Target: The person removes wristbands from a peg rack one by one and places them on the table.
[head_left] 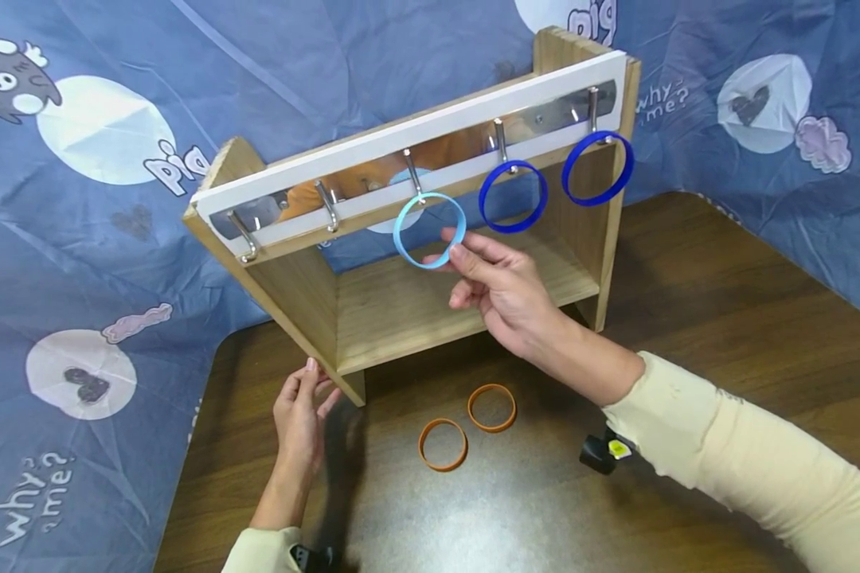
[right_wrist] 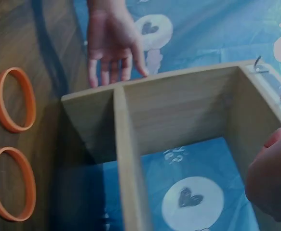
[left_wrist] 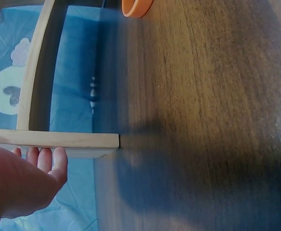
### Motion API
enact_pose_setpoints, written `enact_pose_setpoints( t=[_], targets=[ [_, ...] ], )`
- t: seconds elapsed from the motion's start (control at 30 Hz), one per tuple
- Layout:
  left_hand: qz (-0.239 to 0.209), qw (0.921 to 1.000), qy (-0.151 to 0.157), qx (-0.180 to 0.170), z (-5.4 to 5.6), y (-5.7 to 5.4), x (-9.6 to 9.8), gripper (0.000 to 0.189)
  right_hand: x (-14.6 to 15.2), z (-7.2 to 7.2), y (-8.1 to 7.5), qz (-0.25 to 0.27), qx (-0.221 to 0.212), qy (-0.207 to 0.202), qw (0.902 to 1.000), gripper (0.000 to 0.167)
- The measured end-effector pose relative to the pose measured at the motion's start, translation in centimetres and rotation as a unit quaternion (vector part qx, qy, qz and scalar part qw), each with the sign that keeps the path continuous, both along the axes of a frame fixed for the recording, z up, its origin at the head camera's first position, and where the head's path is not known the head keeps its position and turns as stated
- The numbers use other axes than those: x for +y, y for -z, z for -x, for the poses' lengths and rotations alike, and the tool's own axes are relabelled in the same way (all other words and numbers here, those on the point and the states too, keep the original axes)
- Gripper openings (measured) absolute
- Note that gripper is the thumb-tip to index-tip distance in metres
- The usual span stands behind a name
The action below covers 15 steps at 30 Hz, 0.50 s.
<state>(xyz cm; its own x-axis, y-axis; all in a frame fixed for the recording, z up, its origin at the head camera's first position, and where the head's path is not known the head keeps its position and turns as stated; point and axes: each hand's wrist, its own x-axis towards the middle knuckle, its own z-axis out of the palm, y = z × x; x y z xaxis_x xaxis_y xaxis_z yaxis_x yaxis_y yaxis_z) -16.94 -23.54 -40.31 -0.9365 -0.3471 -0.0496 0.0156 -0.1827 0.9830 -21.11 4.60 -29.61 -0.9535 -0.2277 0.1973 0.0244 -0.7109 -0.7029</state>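
My right hand pinches the lower right edge of a light blue wristband between thumb and fingers. The band's top is at the tip of the middle hook on a wooden rack. Two dark blue wristbands hang on the hooks to its right, one on each. Low on the rack's left side panel, my left hand touches the wood with its fingers extended, as the left wrist view also shows. In the right wrist view, the light blue band is out of sight.
Two orange wristbands lie on the brown table in front of the rack. Two more hooks with nothing on them are at the rack's left. Behind it hangs a blue printed cloth.
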Motion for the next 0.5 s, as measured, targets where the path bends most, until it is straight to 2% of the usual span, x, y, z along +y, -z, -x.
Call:
enact_pose_setpoints(
  t=[0.23, 0.37, 0.5],
  targets=[
    [0.003, 1.0000, 0.002, 0.001, 0.1, 0.1, 0.1, 0.025, 0.7, -1.3, -1.7, 0.022, 0.049, -0.007, 0.9985, 0.019],
    [0.002, 1.0000, 0.002, 0.002, 0.1, 0.1, 0.0, 0.024, 1.4, -1.8, -1.9, -0.017, 0.066, 0.002, 0.9977, 0.022],
    [0.000, 1.0000, -0.001, 0.007, 0.0, 0.0, 0.0, 0.025, 2.4, -1.7, -1.3, -0.077, 0.077, 0.013, 0.9940, 0.025]
  ],
)
